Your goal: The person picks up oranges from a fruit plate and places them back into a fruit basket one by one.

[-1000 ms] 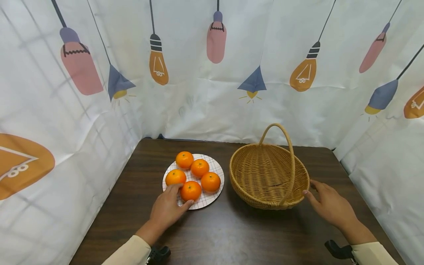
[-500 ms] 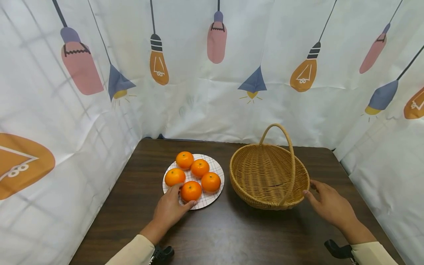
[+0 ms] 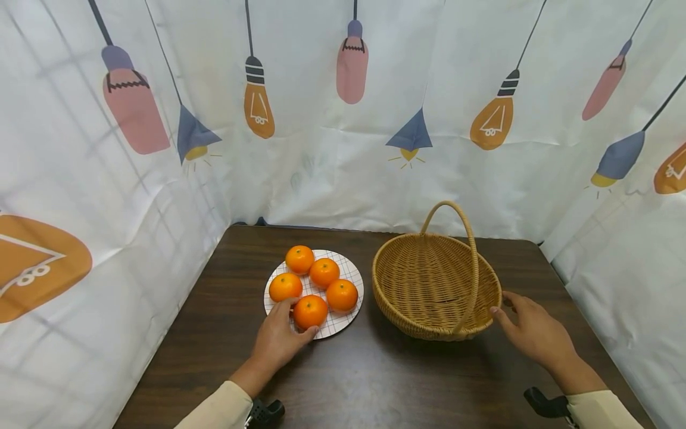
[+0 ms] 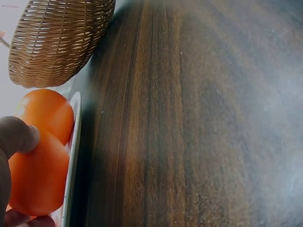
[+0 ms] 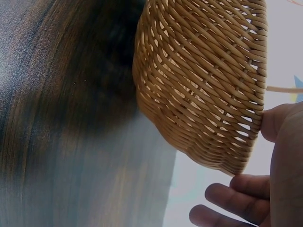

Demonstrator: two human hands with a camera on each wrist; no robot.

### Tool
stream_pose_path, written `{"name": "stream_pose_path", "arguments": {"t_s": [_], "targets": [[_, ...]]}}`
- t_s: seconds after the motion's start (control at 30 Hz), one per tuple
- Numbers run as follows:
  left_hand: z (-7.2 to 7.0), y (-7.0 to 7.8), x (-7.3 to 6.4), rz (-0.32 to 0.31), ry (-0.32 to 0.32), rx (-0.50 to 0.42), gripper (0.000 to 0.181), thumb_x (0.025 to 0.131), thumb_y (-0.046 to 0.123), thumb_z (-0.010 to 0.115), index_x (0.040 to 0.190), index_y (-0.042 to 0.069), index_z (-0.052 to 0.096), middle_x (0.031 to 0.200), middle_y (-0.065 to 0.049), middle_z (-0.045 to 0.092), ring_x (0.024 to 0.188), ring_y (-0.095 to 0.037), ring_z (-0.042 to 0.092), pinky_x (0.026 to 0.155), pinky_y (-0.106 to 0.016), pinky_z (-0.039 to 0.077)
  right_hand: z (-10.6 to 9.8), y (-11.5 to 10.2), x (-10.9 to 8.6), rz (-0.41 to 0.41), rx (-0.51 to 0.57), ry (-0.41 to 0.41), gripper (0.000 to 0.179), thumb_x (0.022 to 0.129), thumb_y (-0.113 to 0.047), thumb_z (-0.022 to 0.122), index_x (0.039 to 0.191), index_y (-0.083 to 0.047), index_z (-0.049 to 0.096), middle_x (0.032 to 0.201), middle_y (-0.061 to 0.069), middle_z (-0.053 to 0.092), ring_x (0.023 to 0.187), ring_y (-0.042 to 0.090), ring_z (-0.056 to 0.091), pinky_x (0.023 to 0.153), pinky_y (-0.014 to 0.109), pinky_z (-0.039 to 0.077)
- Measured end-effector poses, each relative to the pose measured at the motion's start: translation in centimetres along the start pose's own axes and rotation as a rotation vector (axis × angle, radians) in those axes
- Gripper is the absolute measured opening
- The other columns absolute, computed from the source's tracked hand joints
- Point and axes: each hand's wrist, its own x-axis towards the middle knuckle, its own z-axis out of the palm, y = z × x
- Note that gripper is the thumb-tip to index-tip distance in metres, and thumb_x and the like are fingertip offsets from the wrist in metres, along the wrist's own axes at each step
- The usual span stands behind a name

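Note:
Several oranges lie on a round white plate [image 3: 351, 271] with a dark grid pattern. My left hand [image 3: 281, 336] holds the nearest orange [image 3: 310, 311], thumb on the near side and fingers round its left side. In the left wrist view the thumb presses this orange [image 4: 40, 177] from above, and fingertips show beneath it. To the right stands a wicker basket [image 3: 429, 274] with an arched handle; nothing is seen inside. My right hand [image 3: 538, 333] touches the basket's right rim with thumb and forefinger. In the right wrist view its other fingers [image 5: 232, 198] extend free below the rim.
Everything stands on a dark wooden table [image 3: 375, 381]. A white curtain [image 3: 332, 173] printed with lamps hangs round the back and both sides. Another orange [image 3: 342, 295] sits just right of the held one, between it and the basket.
My left hand has shifted slightly to the right and closer round the nearest orange, which has barely moved. The right hand and the basket stay where they were.

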Motion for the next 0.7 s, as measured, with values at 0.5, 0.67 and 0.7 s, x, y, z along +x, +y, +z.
{"name": "stream_pose_path", "arguments": {"t_s": [0.5, 0.67, 0.7], "targets": [[-1.4, 1.7, 0.1, 0.066, -0.050, -0.086, 0.078, 0.074, 0.035, 0.092, 0.137, 0.007, 0.056, 0.119, -0.003, 0.061, 0.103, -0.021, 0.059, 0.080, -0.034, 0.054, -0.1, 0.0, -0.1, -0.011, 0.006, 0.008, 0.076, 0.105, -0.057, 0.046, 0.146, 0.007, 0.046, 0.137, 0.030, 0.056, 0.116, 0.052, 0.057, 0.076, 0.066, 0.051], [-2.4, 3.0, 0.6, 0.114, -0.049, -0.123, 0.075, 0.073, 0.032, 0.093, 0.135, 0.008, 0.058, 0.121, -0.002, 0.062, 0.105, -0.020, 0.060, 0.081, -0.036, 0.056, 0.0, 0.0, -0.1, -0.014, 0.008, 0.008, 0.077, 0.105, -0.057, 0.046, 0.146, 0.008, 0.046, 0.137, 0.030, 0.056, 0.116, 0.052, 0.057, 0.076, 0.065, 0.051], [-2.6, 3.3, 0.7, 0.128, -0.050, -0.128, 0.074, 0.074, 0.032, 0.092, 0.135, 0.008, 0.058, 0.121, -0.002, 0.062, 0.105, -0.020, 0.060, 0.081, -0.036, 0.056, -0.1, 0.0, 0.0, -0.014, 0.009, 0.007, 0.077, 0.105, -0.057, 0.045, 0.146, 0.008, 0.046, 0.137, 0.030, 0.056, 0.116, 0.052, 0.057, 0.076, 0.066, 0.051]]}}
